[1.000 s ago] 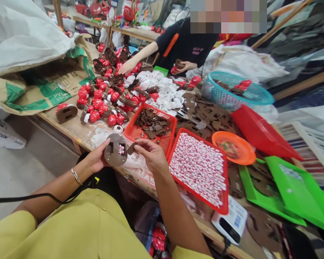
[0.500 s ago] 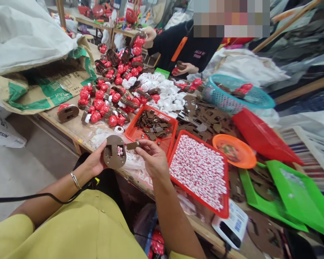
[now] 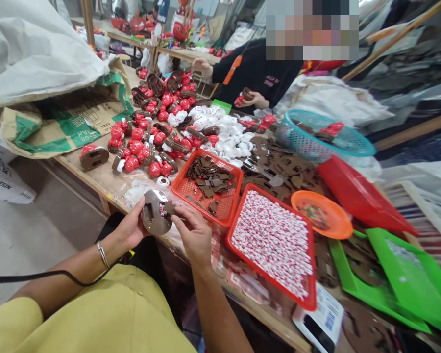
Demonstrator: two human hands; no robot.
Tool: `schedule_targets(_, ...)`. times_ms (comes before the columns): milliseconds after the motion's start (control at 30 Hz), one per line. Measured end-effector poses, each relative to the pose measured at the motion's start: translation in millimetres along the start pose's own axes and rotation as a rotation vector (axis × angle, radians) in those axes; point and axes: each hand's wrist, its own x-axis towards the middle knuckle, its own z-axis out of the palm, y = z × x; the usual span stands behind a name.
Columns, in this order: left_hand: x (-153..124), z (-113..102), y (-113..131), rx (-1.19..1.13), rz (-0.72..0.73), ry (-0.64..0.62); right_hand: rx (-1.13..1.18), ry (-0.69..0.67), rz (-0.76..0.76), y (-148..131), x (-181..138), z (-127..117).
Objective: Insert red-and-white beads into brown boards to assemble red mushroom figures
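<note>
Brown plastic disc (image 3: 156,212) sits pinched in the left hand (image 3: 130,228), just above the surface (image 3: 106,179) edge. The right hand (image 3: 194,234), at the disc's 3 o'clock, grips a small brown piece (image 3: 169,208) against its face.

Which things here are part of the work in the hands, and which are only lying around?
In use:
left hand holding the round brown base
right hand pressing a small brown piece onto it
red basket of brown pieces

Lying about:
orange bowl
teal basket
green trays
</note>
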Motion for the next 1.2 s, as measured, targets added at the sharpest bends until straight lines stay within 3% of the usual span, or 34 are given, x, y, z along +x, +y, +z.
schedule_targets(133, -2, 4, -4, -0.03, 0.036, -0.012, -0.284, 0.058, -0.257, 1, -8, 4)
schedule_targets(267, -4, 7, -5, -0.027, 0.042, -0.003, -0.386, 0.13, -0.395, 6, -9, 5)
schedule_targets(533, -1, 2, -12, -0.006, 0.046, 0.002, -0.408, 0.109, -0.371, 8, -9, 5)
schedule_targets(700, 0, -1, -22, -0.021, 0.127, 0.004, -0.481, 0.074, -0.367, 11, -11, 10)
schedule_targets(900, -1, 1, -23, -0.034, 0.169, 0.031, -0.529, 0.087, -0.448, 6, -10, 10)
schedule_targets(1033, 0, 2, -22, -0.021, 0.19, 0.023, -0.445, 0.118, -0.465, 6, -10, 9)
schedule_targets(1200, -1, 3, -23, -0.004, 0.202, 0.012, -0.363, 0.035, -0.381, 9, -10, 8)
